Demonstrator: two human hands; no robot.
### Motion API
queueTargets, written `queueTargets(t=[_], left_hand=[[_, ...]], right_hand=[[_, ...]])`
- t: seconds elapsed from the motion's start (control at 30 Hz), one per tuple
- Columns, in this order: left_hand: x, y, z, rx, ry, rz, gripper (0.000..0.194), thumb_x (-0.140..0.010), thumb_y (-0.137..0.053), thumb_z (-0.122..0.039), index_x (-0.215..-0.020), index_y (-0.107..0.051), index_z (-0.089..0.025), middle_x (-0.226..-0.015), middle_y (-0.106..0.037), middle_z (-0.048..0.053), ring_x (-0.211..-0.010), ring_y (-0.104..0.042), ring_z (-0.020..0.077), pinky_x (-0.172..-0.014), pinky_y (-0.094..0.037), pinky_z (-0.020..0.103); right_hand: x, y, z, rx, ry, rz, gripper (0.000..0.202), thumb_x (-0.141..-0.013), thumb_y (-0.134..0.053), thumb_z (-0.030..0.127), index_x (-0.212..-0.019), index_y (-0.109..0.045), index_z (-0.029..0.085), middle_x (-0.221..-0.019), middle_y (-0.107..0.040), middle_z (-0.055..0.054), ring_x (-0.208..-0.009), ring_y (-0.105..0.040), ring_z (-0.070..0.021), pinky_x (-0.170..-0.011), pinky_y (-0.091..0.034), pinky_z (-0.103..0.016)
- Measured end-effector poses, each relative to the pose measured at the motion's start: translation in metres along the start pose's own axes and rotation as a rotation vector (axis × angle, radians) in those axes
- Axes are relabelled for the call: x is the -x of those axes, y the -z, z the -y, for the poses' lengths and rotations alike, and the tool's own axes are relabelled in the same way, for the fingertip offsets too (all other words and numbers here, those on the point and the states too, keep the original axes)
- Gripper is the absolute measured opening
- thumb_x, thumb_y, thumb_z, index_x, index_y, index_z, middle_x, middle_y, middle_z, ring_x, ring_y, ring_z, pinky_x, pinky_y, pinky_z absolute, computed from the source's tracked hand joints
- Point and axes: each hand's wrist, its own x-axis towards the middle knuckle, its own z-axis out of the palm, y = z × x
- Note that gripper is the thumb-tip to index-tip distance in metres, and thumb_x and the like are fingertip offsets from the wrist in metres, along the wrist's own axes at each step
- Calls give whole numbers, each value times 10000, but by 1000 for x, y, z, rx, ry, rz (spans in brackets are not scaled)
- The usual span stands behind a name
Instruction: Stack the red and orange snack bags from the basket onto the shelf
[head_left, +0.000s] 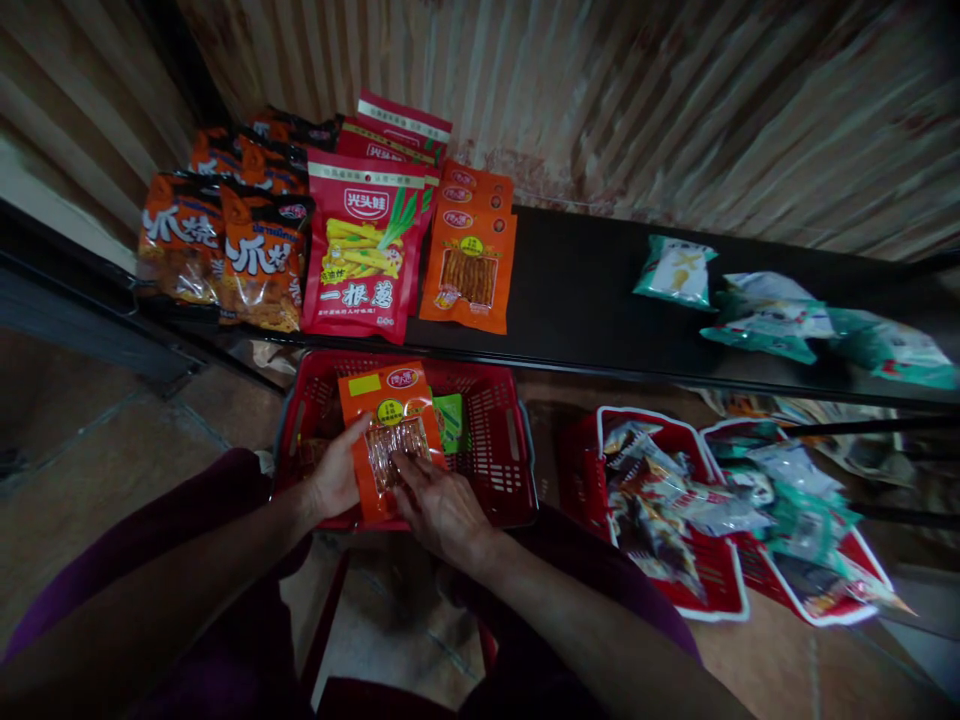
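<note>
Black shelf (600, 300) w/ snack bags stood up at its left end. Below it, red basket (510, 440). Over basket: orange packet (386, 420), left hand (337, 480) pinching its left edge, right hand (442, 510) fingers spread flat on its front.
</note>
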Motion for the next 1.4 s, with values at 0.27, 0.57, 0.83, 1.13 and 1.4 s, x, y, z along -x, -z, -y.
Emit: queueTargets(t=[0.27, 0.57, 0.83, 1.13, 1.4], left_hand=[[-1, -7, 12, -33, -135, 51, 410, -898, -461, -382, -1204, -567, -131, -1053, -700, 102, -965, -653, 235, -885, -485, 356], [-11, 1, 32, -155, -81, 38, 351, -907, -451, -393, -1101, -620, -154, -1004, -711, 78, -975, -644, 208, -843, -501, 317], [-14, 12, 33, -574, -173, -203, 579, -744, -683, -270, -1291, -497, -222, -1202, -626, 90, -1032, -613, 213, -847, -498, 321], [-9, 19, 39, -764, -189, -285, 651, -717, -694, -365, -1277, -436, -156, -1217, -593, 138, -1017, -621, 209, -828, -508, 305], [30, -28, 44, -801, -382, -124, 470, -671, -682, -421, -1042, -582, -151, -997, -691, 96, -823, -651, 209, -619, -517, 278]], right_hand=[[0, -5, -10, -195, -80, -57, 625, -766, -647, 433, -1284, -488, 122, -1269, -505, -191, -1157, -500, -284, -984, -434, -469], [-4, -11, -19, -313, -20, 96, 628, -731, -601, 196, -1312, -402, 64, -1255, -525, -203, -1176, -488, -274, -998, -426, -409], [-4, -19, -39, -352, 0, 124, 328, -722, -439, 45, -987, -611, 133, -952, -666, -85, -896, -602, -193, -831, -477, -298], [20, 29, -31, -703, -137, 176, 261, -746, -452, 145, -886, -673, 150, -786, -658, -16, -720, -561, -150, -686, -458, -261], [46, 78, -55, -983, -136, 69, 301, -789, -584, 303, -1040, -666, 158, -881, -675, -21, -793, -595, -158, -757, -475, -299]])
